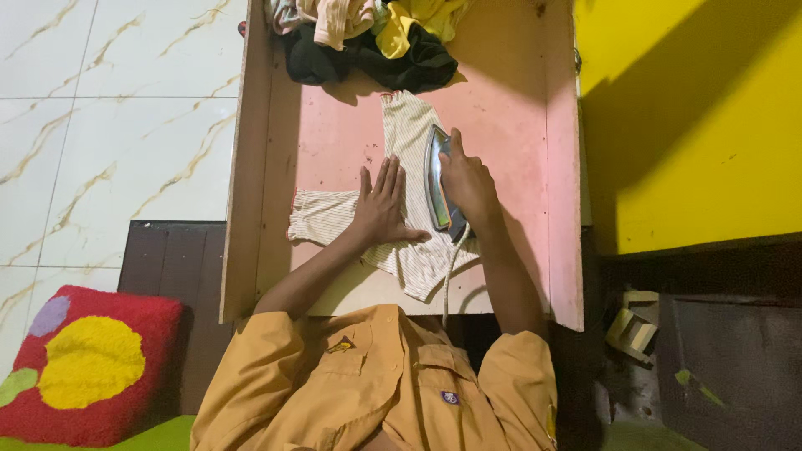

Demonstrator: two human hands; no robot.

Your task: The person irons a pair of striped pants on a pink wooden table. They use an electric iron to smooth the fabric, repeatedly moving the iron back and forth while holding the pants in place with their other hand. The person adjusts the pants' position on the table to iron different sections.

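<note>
While the left hand [380,209] lies spread flat on the soft, light shirt [409,159], the right hand [468,184] grips the heavy iron [436,179] beside it.

Nothing much of that kind is showing here: no packages, no signs, no screens. The one label-like thing is a small badge [450,397] sitting on the chest of the orange shirt [376,384], low in the view toward the right breast. It is looking dark blue with a pale edge, roughly oval, and too small to make out further.
</note>
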